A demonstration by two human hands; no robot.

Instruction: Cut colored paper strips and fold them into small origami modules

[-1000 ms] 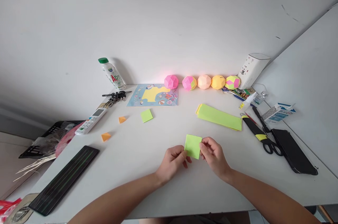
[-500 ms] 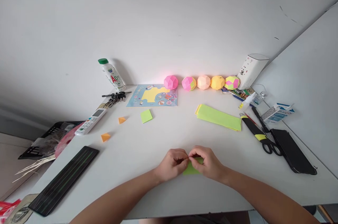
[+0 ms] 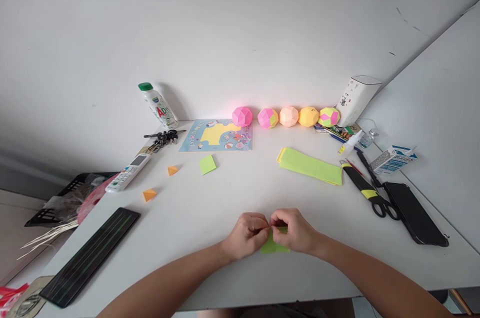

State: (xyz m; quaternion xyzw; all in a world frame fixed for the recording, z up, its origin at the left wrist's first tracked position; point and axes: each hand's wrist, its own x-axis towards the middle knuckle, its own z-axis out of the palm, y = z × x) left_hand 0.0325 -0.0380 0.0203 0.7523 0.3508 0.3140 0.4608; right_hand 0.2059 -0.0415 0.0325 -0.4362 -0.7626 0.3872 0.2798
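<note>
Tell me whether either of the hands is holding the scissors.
No, the scissors lie on the table, apart from the left hand and right hand, which both pinch a green paper.

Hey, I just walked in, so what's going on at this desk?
A person is working with a green piece of paper. The left hand and right hand pinch it near its far edge, fingertips close together. Another green square lies apart on the desk, and green strips lie beyond the right hand. Five faceted balls sit in a row along the wall.
</note>
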